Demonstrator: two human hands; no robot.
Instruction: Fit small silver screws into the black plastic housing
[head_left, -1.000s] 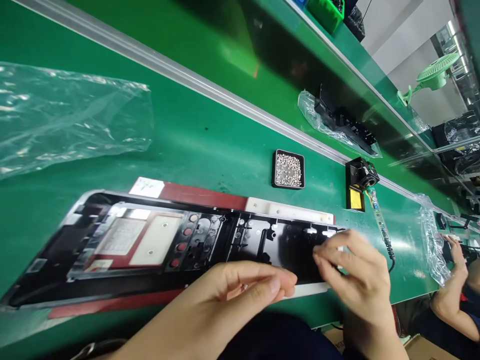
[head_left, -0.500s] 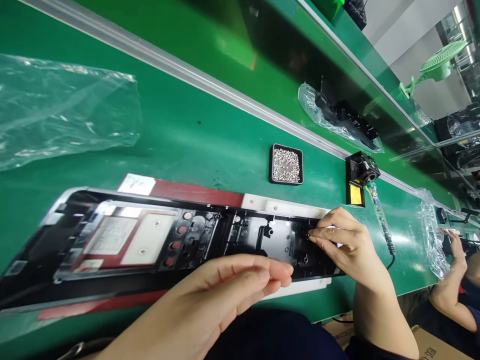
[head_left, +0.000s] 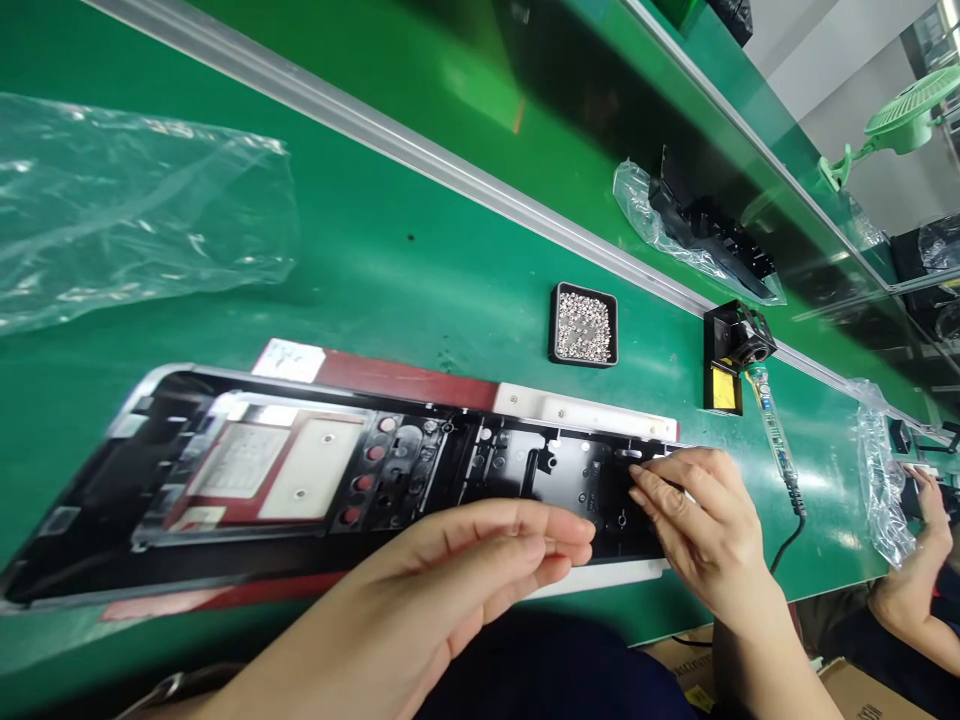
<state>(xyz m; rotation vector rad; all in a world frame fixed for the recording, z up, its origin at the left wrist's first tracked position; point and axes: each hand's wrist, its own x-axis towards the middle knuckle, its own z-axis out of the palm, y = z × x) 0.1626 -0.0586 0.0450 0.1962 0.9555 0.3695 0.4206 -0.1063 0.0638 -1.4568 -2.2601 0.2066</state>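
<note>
A long black plastic housing (head_left: 300,550) lies open side up on a dark red and white fixture (head_left: 405,378). It has a rectangular window at its left part and small posts and ribs at its right part. My right hand (head_left: 705,515) is over the housing's right end, its thumb and forefinger pinched together low over the inside. Whatever sits between those fingertips is too small to make out. My left hand (head_left: 495,570) is held cupped above the near edge, fingers together and thumb laid against them. Its palm is hidden from view.
A small black tray (head_left: 553,325) of shiny metal bits stands behind the housing. To the right are a soldering iron (head_left: 772,425) and its black stand (head_left: 721,345). Clear plastic bags (head_left: 150,220) lie at left and right. A co-worker's arm (head_left: 926,560) is at far right.
My right hand has shifted slightly toward me and turned a little at the wrist, still pinched. The whole view has slid a little. My left hand keeps its cupped pose.
</note>
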